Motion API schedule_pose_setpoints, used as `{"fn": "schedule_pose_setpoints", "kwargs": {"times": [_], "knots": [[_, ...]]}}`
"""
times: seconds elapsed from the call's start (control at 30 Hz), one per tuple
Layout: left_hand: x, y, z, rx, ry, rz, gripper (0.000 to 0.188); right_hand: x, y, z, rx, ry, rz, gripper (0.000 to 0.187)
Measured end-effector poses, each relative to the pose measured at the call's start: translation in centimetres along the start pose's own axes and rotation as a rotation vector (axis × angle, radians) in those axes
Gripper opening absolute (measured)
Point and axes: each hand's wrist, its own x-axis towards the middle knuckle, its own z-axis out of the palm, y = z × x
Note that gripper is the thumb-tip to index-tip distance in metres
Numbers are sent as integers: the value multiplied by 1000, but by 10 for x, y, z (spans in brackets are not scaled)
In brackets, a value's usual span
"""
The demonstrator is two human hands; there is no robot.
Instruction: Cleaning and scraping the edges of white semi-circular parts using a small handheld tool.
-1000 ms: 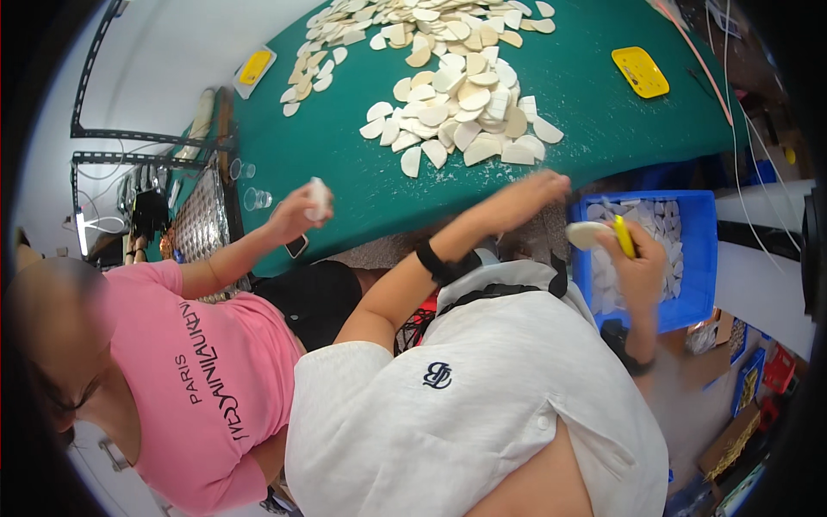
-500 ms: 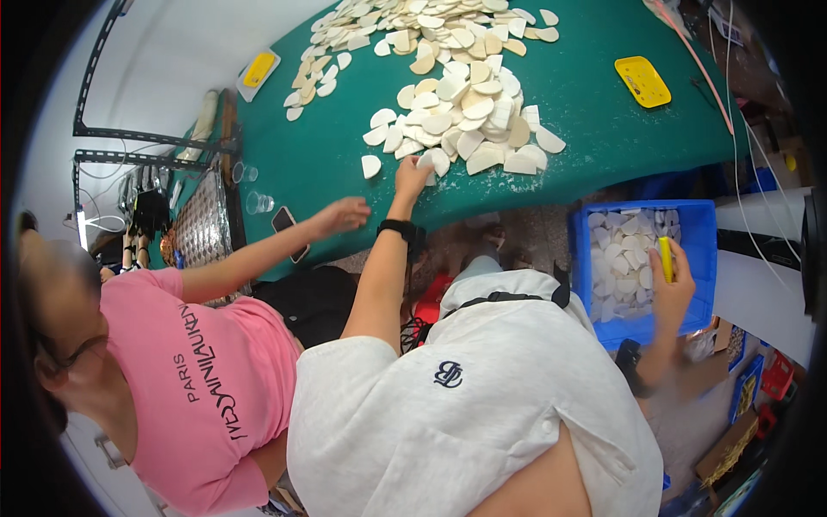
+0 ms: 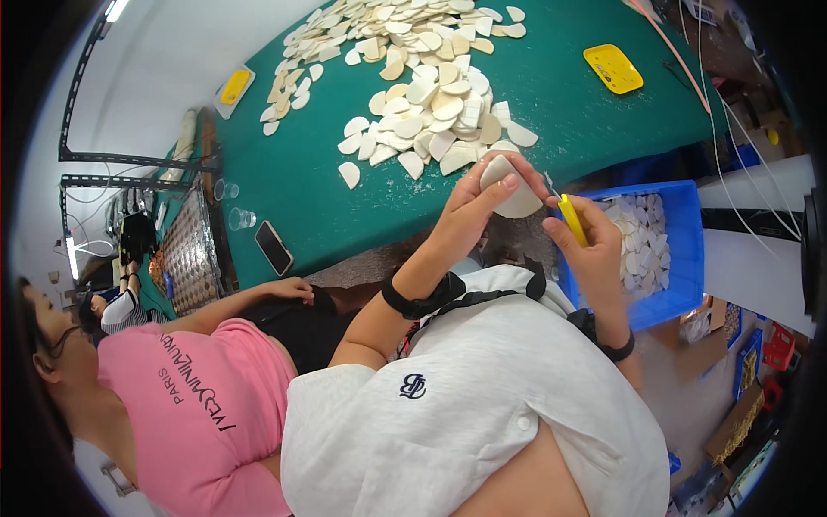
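My left hand (image 3: pixel 469 207) grips a white half-round piece (image 3: pixel 515 198), apparently foam or sponge, its thumb laid across the flat face. Close by on the right, my right hand (image 3: pixel 596 254) is closed round a yellow-handled knife (image 3: pixel 572 221). Its thin tip points up toward the edge of the piece; whether it touches cannot be made out. Both hands are held just off the near edge of a green-covered table (image 3: pixel 301 185). Beyond them, a heap of similar white and cream half-round pieces (image 3: pixel 444 108) lies on the cloth, with white crumbs around it.
A blue crate (image 3: pixel 687 250) of white pieces stands beside my right arm. On the table are a yellow tray (image 3: pixel 614 69), a phone (image 3: pixel 274 248) and clear cups (image 3: pixel 241 219). A person in a pink shirt (image 3: pixel 198 388) sits close on my left, one hand near their lap.
My left hand has lifted a piece from the heap toward me. My right hand has brought the knife from over the crate to it. The neighbour's hand has drawn back from the table.
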Motion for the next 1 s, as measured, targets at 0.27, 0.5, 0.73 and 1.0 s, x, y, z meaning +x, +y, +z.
{"fn": "schedule_pose_setpoints", "kwargs": {"times": [0.27, 0.5, 0.73, 1.0], "knots": [[0, -14, 18, 1028, 188, 599, 42, -1, -8, -6, 84, 32, 112, 12], [-10, -16, 22, 881, -153, 240, 41, -6, -13, -9, 186, 84, 82, 17], [-18, -8, 25, 72, 68, -109, 33, -9, -29, -17, -457, 63, -327, 21], [-16, -2, 35, 305, 117, 26, 26, -8, -33, -20, -522, 32, -377, 21]]}}
